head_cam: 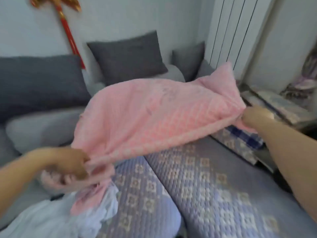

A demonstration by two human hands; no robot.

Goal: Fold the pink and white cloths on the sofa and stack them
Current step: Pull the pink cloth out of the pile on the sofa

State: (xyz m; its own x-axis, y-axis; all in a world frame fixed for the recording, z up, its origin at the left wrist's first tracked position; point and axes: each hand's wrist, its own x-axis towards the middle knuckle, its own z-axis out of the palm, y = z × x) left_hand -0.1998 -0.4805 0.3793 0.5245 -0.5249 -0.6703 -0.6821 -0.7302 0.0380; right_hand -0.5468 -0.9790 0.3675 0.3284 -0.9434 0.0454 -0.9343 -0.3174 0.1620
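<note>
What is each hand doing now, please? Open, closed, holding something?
Left hand: closed on one end of the pink cloth, above the white cloth.
Right hand: closed on the other end of the pink cloth.

no legible text anywhere — no labels, no brands, no numbers, frame blurred throughout

1. Pale, bare wall (120,16) behind the sofa, in soft, even light.
2. A red and gold hanging ornament (68,31) on the wall at upper left.
3. Dark grey cushions (127,57) lean against the sofa back.
4. Blue-grey quilted cover (197,182) with pale square motifs over the seat.
5. A white ribbed radiator (235,30) stands at right.
</note>
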